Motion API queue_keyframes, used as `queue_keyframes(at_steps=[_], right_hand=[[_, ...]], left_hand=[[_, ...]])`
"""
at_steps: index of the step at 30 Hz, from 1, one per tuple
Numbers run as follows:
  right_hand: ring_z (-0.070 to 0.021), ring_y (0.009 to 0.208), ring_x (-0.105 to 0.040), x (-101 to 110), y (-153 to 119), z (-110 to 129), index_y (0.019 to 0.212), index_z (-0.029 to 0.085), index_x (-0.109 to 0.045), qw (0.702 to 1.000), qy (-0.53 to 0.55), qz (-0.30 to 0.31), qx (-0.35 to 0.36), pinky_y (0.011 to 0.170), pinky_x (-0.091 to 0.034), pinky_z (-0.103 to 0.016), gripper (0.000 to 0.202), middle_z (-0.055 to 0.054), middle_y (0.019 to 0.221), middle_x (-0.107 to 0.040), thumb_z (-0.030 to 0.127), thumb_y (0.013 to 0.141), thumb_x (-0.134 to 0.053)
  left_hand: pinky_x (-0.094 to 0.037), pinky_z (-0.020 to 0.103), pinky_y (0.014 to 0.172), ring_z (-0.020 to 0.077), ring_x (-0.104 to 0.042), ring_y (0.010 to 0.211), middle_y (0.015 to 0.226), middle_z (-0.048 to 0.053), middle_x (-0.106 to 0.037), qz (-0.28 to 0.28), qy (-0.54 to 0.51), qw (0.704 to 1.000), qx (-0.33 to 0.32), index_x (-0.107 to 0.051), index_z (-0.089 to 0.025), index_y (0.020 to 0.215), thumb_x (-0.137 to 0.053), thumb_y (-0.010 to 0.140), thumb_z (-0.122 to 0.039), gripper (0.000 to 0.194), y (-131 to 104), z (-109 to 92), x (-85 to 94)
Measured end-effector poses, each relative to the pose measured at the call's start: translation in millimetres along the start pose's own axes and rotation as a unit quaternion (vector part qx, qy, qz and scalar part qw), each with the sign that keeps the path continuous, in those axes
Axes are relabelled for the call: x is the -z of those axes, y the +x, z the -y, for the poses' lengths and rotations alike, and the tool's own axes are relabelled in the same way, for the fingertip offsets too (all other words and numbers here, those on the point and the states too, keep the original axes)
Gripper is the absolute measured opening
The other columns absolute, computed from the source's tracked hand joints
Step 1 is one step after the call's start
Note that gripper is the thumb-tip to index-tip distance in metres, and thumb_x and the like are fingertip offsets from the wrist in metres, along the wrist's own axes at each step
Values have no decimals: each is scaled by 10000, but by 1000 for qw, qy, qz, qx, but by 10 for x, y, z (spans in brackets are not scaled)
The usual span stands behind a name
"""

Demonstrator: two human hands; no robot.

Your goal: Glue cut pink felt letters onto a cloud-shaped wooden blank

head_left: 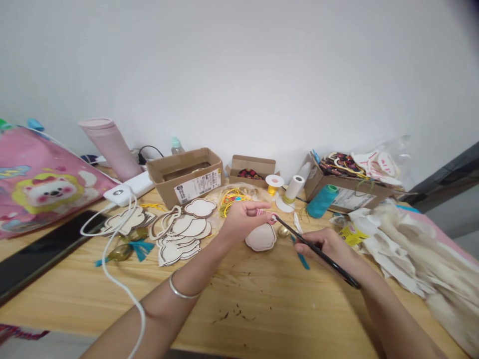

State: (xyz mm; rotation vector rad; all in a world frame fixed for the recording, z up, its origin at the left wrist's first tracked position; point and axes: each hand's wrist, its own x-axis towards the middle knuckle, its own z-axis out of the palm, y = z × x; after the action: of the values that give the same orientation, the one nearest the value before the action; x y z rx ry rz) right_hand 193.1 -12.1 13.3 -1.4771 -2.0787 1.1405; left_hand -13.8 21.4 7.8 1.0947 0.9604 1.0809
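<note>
My left hand [242,219], with a silver bangle on its wrist, is closed in a pinch on a small pink-and-white piece [273,218]. My right hand [327,247] grips a long, slim black tool [314,247]; its exact kind is unclear. The tool's thin tip meets the small piece at my left fingertips. Below them on the table lies a pale cloud-shaped piece [261,237]. A gold bell-like ball [283,232] and a teal ribbon [303,260] are close to my right hand. Finer details of the pinched piece are too small to make out.
Cut-out wooden shapes [183,234] lie left on the wooden table [239,299]. Behind stand an open cardboard box [187,177], a teal thread cone [322,201] and a filled box [344,192]. A white cable [112,271] crosses my left forearm. Cream cloth [411,259] lies right.
</note>
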Motion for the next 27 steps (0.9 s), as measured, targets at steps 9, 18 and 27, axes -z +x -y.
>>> queue_keyframes(at_steps=[9, 18, 27], right_hand=[[-62, 437, -281, 15, -14, 23, 514, 168, -438, 1000, -6, 15, -13, 414, -181, -210, 467, 45, 462, -360, 589, 701, -510], [-61, 440, -286, 26, -23, -10, 515, 160, -455, 1000, -14, 24, -12, 415, -182, -208, 457, 44, 466, -373, 563, 722, -513], [-57, 440, -280, 42, -37, -52, 502, 150, -485, 998, -54, 15, -9, 413, -174, -204, 429, 56, 453, -346, 526, 682, -584]], left_hand=[[-503, 276, 661, 175, -669, 669, 671, 48, -717, 9, 10, 1000, 2, -689, -148, 864, -750, 573, -258, 317, 6, -4, 3], [-505, 272, 661, 168, -664, 660, 669, 43, -717, 22, 31, 999, -8, -696, -158, 868, -750, 579, -269, 314, 15, 14, 30], [-492, 252, 637, 138, -644, 643, 650, 9, -699, 69, 114, 991, -12, -689, -156, 919, -716, 598, -239, 333, 15, -40, 81]])
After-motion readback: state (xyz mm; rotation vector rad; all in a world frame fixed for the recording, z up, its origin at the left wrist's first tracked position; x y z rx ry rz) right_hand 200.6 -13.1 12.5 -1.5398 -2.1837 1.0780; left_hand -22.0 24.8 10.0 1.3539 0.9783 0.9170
